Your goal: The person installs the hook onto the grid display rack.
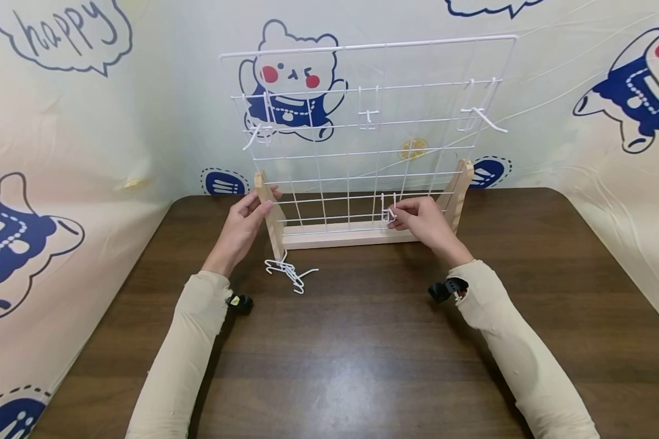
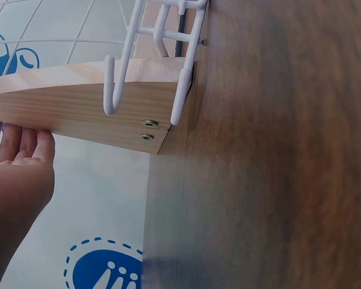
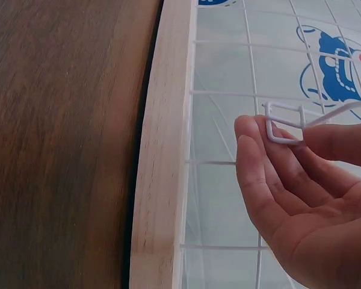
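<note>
A white wire grid rack (image 1: 348,157) stands upright on a wooden base. My left hand (image 1: 243,222) grips its left wooden upright (image 1: 273,216), thumb in front and fingers behind. In the left wrist view, those fingers (image 2: 27,144) bend round the panel's edge. Low on the grid, right of centre, my right hand (image 1: 425,224) pinches a white wire hook (image 3: 286,123) between thumb and fingers. The hook's two upper prongs lie against a low grid wire in the head view. Three similar hooks, including a middle one (image 1: 368,116), hang higher up on the grid.
Several loose white hooks (image 1: 291,271) lie in a tangle on the brown table (image 1: 335,347), by the foot of the left upright. Behind the rack hangs a pale backdrop cloth (image 1: 170,122) with cartoon bears. The wooden crossbar (image 3: 162,132) runs along the rack's bottom.
</note>
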`<action>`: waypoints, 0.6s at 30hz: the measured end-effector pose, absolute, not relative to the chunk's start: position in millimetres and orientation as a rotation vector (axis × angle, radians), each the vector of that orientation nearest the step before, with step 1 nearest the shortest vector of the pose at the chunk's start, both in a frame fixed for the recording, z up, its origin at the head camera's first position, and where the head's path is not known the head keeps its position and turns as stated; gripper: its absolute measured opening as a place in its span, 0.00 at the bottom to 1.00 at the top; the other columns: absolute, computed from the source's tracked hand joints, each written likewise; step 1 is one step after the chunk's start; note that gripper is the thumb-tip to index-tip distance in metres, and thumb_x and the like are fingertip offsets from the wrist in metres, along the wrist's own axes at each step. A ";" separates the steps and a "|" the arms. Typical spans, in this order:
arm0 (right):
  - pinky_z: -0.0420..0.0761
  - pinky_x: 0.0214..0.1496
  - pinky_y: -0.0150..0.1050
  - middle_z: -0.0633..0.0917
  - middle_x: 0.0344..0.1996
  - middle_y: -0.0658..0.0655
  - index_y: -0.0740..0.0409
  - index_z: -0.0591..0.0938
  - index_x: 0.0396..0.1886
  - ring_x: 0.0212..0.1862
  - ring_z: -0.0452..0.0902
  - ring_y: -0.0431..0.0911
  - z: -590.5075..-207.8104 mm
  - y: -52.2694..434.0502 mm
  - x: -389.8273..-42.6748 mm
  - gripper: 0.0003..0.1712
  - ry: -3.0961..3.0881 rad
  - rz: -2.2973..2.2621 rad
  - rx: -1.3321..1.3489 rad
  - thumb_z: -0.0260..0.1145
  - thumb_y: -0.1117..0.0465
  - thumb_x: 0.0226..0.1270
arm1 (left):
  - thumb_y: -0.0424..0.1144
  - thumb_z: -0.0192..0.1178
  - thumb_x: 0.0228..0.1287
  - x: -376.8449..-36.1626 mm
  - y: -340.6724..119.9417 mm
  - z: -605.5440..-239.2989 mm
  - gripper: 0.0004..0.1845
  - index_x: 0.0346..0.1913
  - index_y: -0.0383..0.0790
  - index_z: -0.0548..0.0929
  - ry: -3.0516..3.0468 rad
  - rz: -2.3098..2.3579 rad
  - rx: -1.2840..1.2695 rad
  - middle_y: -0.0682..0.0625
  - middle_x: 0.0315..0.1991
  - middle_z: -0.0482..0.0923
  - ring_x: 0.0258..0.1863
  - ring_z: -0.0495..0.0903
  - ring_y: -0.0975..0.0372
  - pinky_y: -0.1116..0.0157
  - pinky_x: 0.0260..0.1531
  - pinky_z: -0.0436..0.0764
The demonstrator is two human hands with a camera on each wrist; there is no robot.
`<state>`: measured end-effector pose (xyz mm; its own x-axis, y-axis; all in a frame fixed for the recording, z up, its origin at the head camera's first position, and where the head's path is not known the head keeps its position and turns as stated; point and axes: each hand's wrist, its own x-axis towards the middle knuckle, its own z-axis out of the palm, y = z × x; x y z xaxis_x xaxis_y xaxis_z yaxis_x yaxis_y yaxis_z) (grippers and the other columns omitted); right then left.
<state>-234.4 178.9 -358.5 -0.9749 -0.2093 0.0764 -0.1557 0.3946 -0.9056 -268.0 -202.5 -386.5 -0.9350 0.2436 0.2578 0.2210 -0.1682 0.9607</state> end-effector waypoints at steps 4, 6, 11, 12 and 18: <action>0.83 0.49 0.50 0.86 0.42 0.71 0.74 0.81 0.54 0.45 0.85 0.62 -359.0 183.0 -235.7 0.18 2.554 -1.633 -0.350 0.57 0.63 0.77 | 0.39 0.58 0.74 -267.7 -203.2 -386.7 0.25 0.70 0.37 0.71 2.020 2.310 0.549 0.37 0.65 0.70 0.69 0.63 0.50 0.62 0.67 0.65; 0.82 0.51 0.51 0.86 0.42 0.72 0.75 0.81 0.54 0.46 0.85 0.63 -359.8 185.8 -236.7 0.17 2.517 -1.616 -0.361 0.57 0.64 0.77 | 0.39 0.58 0.74 -267.8 -203.3 -387.1 0.25 0.70 0.37 0.71 2.011 2.311 0.543 0.37 0.65 0.70 0.70 0.62 0.49 0.62 0.67 0.64; 0.80 0.54 0.55 0.85 0.44 0.74 0.78 0.78 0.55 0.49 0.83 0.65 -361.6 191.2 -237.7 0.17 2.416 -1.563 -0.396 0.56 0.67 0.77 | 0.38 0.57 0.75 -267.3 -202.3 -386.8 0.25 0.70 0.35 0.70 1.995 2.318 0.550 0.32 0.67 0.66 0.70 0.62 0.49 0.62 0.66 0.65; 0.80 0.54 0.55 0.85 0.44 0.75 0.78 0.78 0.55 0.49 0.83 0.65 -361.5 191.9 -237.7 0.17 2.397 -1.550 -0.399 0.56 0.68 0.76 | 0.37 0.56 0.75 -267.3 -201.8 -386.5 0.25 0.70 0.35 0.69 1.991 2.319 0.553 0.32 0.67 0.65 0.70 0.62 0.49 0.62 0.66 0.65; 0.82 0.51 0.55 0.85 0.42 0.74 0.78 0.80 0.52 0.44 0.84 0.63 -361.6 191.1 -236.8 0.16 2.283 -1.403 -0.466 0.55 0.67 0.77 | 0.37 0.56 0.75 -265.7 -201.4 -385.9 0.26 0.71 0.35 0.69 1.984 2.322 0.547 0.35 0.67 0.68 0.70 0.62 0.50 0.61 0.68 0.63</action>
